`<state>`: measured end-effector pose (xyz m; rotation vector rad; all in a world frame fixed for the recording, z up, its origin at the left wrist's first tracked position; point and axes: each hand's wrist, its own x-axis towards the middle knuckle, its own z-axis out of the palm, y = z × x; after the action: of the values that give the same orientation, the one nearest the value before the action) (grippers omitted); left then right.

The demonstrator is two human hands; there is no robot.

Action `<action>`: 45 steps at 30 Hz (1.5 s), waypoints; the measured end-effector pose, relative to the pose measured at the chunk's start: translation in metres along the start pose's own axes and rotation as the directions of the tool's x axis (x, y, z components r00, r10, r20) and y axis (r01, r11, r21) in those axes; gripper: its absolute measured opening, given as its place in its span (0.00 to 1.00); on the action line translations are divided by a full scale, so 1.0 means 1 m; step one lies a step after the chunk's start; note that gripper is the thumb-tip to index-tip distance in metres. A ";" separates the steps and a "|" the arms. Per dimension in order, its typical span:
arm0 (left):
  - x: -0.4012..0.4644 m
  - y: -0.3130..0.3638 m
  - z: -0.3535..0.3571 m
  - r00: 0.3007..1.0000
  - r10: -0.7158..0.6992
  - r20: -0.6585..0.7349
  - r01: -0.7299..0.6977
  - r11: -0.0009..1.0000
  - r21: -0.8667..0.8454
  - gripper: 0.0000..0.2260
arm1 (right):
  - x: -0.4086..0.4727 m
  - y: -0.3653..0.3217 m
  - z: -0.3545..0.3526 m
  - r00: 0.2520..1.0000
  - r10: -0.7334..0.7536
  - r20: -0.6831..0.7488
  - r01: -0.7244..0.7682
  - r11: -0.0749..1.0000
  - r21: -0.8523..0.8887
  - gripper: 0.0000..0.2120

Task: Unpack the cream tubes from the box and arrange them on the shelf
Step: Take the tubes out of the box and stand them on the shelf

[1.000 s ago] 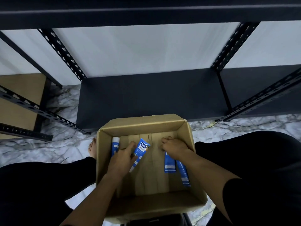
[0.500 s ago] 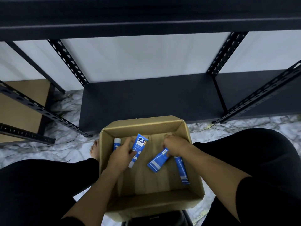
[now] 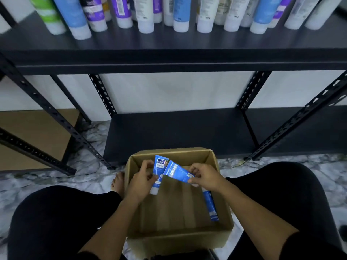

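Blue tubes: the left hand (image 3: pixel 139 182) grasps one cream tube (image 3: pixel 158 170) upright, label up; the right hand (image 3: pixel 205 177) pinches a second tube (image 3: pixel 178 173) tilted across it, tips touching above the box (image 3: pixel 180 235).
Change: half a second ago both tubes sat low inside the box; now they are raised near its far rim, so shelving likely comes next.
Box contents: one more tube (image 3: pixel 210 205) lies on the floor of the box by its right wall; whether others remain is hidden by the hands.
Shelf beyond the box: the upper shelf (image 3: pixel 169 53) holds a row of mixed tubes (image 3: pixel 144 15); the lower shelf (image 3: pixel 178 132) sits just behind the box.
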<state>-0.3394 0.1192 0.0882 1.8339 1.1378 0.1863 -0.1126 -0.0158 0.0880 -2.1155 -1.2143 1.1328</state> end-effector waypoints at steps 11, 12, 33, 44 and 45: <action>-0.014 0.039 -0.017 0.971 0.100 -0.217 -0.157 0.952 -0.264 0.21 | -0.039 -0.054 0.000 0.948 -0.012 -0.318 0.143 0.909 0.391 0.15; -0.014 0.046 -0.021 0.970 0.105 -0.221 -0.167 0.944 -0.285 0.21 | -0.041 -0.060 -0.002 0.938 -0.017 -0.347 0.169 0.896 0.411 0.16; -0.009 0.255 -0.214 0.609 0.468 -0.640 -0.673 0.732 -0.104 0.22 | -0.060 -0.279 -0.116 0.661 -0.284 -0.694 0.626 0.719 0.302 0.26; 0.031 0.289 -0.242 0.602 0.384 -0.701 -0.573 0.819 -0.044 0.23 | -0.043 -0.350 -0.161 0.591 -0.294 -0.751 0.641 0.736 0.217 0.24; 0.035 0.290 -0.241 0.600 0.371 -0.708 -0.559 0.828 -0.040 0.23 | -0.041 -0.353 -0.162 0.588 -0.283 -0.758 0.637 0.739 0.219 0.24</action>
<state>-0.2717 0.2600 0.4335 1.8245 0.9807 1.3668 -0.1628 0.1328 0.4456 -1.4442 -0.9127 0.2679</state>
